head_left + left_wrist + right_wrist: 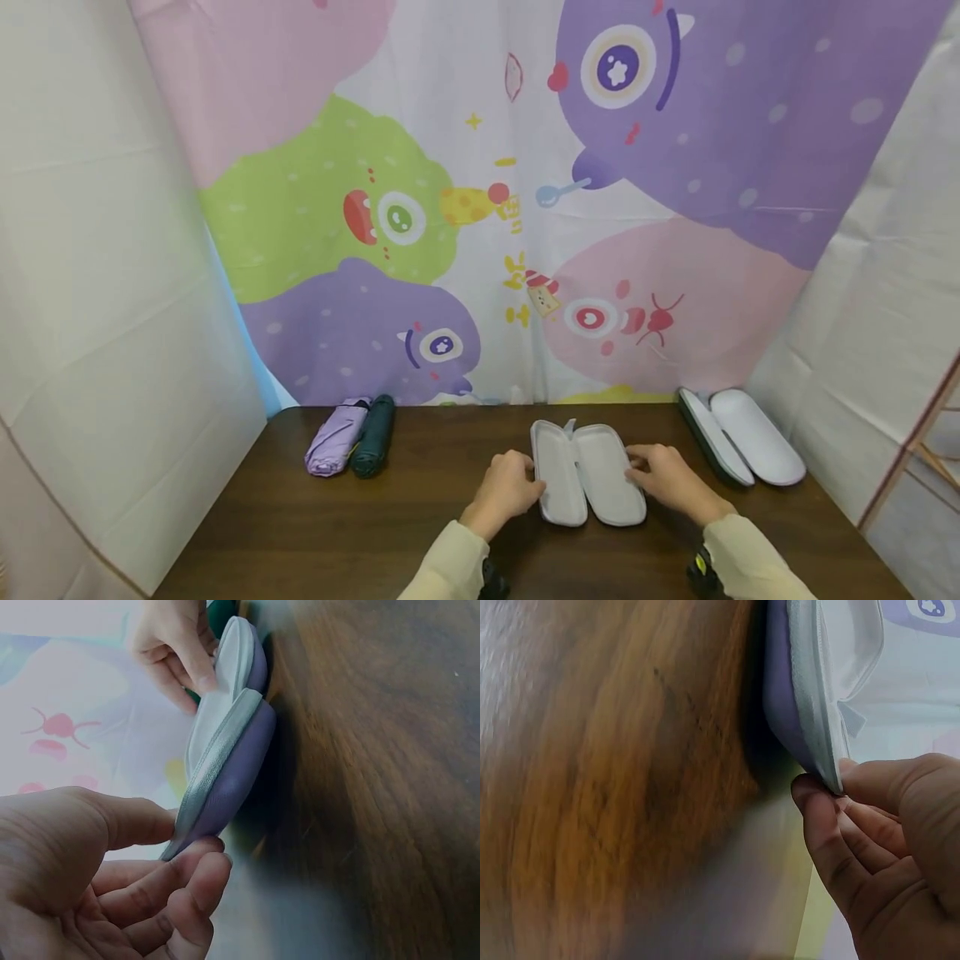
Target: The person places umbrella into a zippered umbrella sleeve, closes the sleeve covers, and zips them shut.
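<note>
My right hand (900, 892) pinches the edge of 1 case (780, 682), thumb on the pale rim, 1 fingertip against the opposite side. Outer shell purple; lining pale. 1 pale tab (852, 718) protrudes near my thumb. Brown wood-grain table (615, 765), partly blurred. Pale cloth (922, 697) bears 1 star-marked eye.

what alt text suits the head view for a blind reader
A person's left hand and right hand hold an open pale-lined case on a brown table. A lilac bundle and a green bundle lie left, another open case right, before a cartoon-print cloth.
</note>
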A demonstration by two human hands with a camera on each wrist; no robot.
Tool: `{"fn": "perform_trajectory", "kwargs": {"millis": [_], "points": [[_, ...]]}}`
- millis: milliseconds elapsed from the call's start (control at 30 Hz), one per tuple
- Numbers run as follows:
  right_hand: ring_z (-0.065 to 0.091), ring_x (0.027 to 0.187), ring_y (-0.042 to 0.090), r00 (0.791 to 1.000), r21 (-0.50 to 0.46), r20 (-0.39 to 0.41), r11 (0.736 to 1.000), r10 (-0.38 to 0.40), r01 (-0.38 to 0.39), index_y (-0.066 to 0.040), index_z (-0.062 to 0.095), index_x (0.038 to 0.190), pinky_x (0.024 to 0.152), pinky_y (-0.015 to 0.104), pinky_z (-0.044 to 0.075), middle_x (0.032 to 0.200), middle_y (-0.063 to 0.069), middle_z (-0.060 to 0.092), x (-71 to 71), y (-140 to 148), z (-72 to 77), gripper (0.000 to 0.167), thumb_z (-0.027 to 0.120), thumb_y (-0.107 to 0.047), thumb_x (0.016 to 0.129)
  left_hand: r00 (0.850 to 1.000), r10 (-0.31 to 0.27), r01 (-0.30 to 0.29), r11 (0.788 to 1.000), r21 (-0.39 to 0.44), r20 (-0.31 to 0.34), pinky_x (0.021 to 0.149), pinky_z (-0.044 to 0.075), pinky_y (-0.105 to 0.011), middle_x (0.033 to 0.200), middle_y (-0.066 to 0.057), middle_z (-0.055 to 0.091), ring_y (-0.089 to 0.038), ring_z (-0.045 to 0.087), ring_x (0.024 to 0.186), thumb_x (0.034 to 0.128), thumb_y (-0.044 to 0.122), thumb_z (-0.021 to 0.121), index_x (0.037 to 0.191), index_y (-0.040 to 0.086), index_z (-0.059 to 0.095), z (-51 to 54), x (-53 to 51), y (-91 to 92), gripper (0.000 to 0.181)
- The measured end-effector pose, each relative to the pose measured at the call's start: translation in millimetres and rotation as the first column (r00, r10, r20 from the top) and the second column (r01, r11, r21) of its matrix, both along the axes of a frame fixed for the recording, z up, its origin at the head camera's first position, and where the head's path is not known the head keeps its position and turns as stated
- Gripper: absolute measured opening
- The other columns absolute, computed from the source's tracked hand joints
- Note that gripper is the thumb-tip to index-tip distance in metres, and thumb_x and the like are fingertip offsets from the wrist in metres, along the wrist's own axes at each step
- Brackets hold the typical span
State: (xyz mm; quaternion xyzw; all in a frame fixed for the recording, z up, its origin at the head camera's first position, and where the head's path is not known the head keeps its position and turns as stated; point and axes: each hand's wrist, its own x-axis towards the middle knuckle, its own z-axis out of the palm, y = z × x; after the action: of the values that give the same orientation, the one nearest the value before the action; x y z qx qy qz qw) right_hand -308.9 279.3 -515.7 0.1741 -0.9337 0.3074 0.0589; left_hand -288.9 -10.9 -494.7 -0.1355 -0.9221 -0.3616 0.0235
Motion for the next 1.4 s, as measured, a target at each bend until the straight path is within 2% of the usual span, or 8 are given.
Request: {"fn": "perform_trajectory", "kwargs": {"millis": [233, 500, 700, 900, 1000, 1133, 1200, 1400], "points": [[0.071, 0.069, 0.015, 0.997, -0.103, 0.075, 0.994, 0.029, -0.021, 0.018, 0.064, 0.122, 0.054, 0.023, 0.056, 0.094, 0.019, 0.077, 0.5, -9, 0.4, 0.041, 0.077, -0.001, 0.088, 1.000, 0.010, -0.010, 1.000, -0.009, -0.019, 0.044, 0.031, -0.024, 0.053, 0.006, 0.039, -0.010, 0.039, 0.048, 0.0828, 0.010, 0.075, 0.057, 0.012, 0.050, -1.7, -2.1, -8.6, 0.036], [0.070, 0.065, 0.017, 0.989, -0.165, 0.124, 0.985, 0.078, -0.057, 0.021, 0.061, 0.124, 0.053, 0.024, 0.057, 0.093, 0.020, 0.076, -0.9, -17, 0.0, 0.046, 0.078, -0.001, 0.087, 0.999, -0.026, 0.026, 1.000, -0.003, -0.023, 0.044, 0.030, -0.023, 0.052, 0.007, 0.037, -0.009, 0.038, 0.046, 0.0798, 0.005, 0.071, 0.057, 0.012, 0.046, -2.5, -4.1, -19.8, 0.034], [0.070, 0.063, 0.018, 0.985, -0.217, 0.166, 0.976, 0.049, -0.012, 0.025, 0.053, 0.130, 0.055, 0.029, 0.059, 0.096, 0.024, 0.076, -1.5, -23, -2.2, 0.056, 0.078, -0.001, 0.087, 0.998, -0.056, 0.056, 0.998, 0.029, -0.001, 0.043, 0.038, -0.022, 0.046, 0.009, 0.048, -0.005, 0.048, 0.040, 0.0826, 0.002, 0.071, 0.059, 0.011, 0.052, -2.1, -5.0, -28.2, 0.031], [0.071, 0.066, 0.019, 0.980, -0.246, 0.190, 0.969, 0.051, -0.003, 0.022, 0.058, 0.127, 0.056, 0.029, 0.059, 0.095, 0.022, 0.076, -2.9, -27, -4.6, 0.050, 0.079, -0.001, 0.087, 0.998, -0.060, 0.058, 0.997, 0.048, 0.029, 0.044, 0.044, -0.023, 0.049, 0.006, 0.057, -0.004, 0.053, 0.040, 0.0844, 0.002, 0.071, 0.065, 0.006, 0.061, -3.1, -6.6, -35.4, 0.023], [0.071, 0.068, 0.019, 0.979, -0.268, 0.191, 0.963, 0.071, -0.017, 0.020, 0.061, 0.125, 0.057, 0.029, 0.060, 0.096, 0.021, 0.076, -5.0, -30, -3.1, 0.047, 0.079, -0.002, 0.087, 0.998, -0.051, 0.048, 0.996, 0.072, 0.043, 0.045, 0.047, -0.024, 0.058, -0.001, 0.066, -0.006, 0.056, 0.041, 0.0873, 0.006, 0.074, 0.081, -0.002, 0.071, -1.9, -7.2, -40.1, 0.010], [0.071, 0.070, 0.019, 0.976, -0.291, 0.195, 0.956, 0.093, -0.033, 0.018, 0.063, 0.122, 0.058, 0.030, 0.060, 0.095, 0.021, 0.077, -7.9, -34, -1.7, 0.043, 0.079, -0.002, 0.087, 0.998, -0.046, 0.040, 0.994, 0.100, 0.051, 0.049, 0.053, -0.027, 0.077, -0.011, 0.074, -0.010, 0.062, 0.046, 0.0895, 0.011, 0.078, 0.104, -0.008, 0.073, -0.6, -8.6, -46.7, 0.025], [0.072, 0.070, 0.019, 0.975, -0.297, 0.196, 0.954, 0.106, -0.044, 0.018, 0.064, 0.121, 0.058, 0.030, 0.060, 0.094, 0.021, 0.077, -9.1, -37, -2.3, 0.042, 0.079, -0.002, 0.087, 0.998, -0.038, 0.034, 0.996, 0.084, 0.044, 0.051, 0.054, -0.026, 0.079, -0.012, 0.075, -0.010, 0.063, 0.049, 0.0890, 0.011, 0.079, 0.102, -0.007, 0.073, -1.2, -9.1, -50.2, 0.023], [0.071, 0.070, 0.018, 0.971, -0.294, 0.203, 0.954, 0.126, -0.062, 0.017, 0.064, 0.121, 0.058, 0.029, 0.060, 0.093, 0.018, 0.077, -11.0, -45, -4.9, 0.041, 0.078, -0.002, 0.088, 0.998, -0.030, 0.027, 0.997, 0.068, 0.048, 0.049, 0.051, -0.026, 0.068, -0.006, 0.072, -0.009, 0.060, 0.047, 0.0853, 0.005, 0.078, 0.087, -0.002, 0.073, -4.9, -9.5, -61.5, 0.008]]}}
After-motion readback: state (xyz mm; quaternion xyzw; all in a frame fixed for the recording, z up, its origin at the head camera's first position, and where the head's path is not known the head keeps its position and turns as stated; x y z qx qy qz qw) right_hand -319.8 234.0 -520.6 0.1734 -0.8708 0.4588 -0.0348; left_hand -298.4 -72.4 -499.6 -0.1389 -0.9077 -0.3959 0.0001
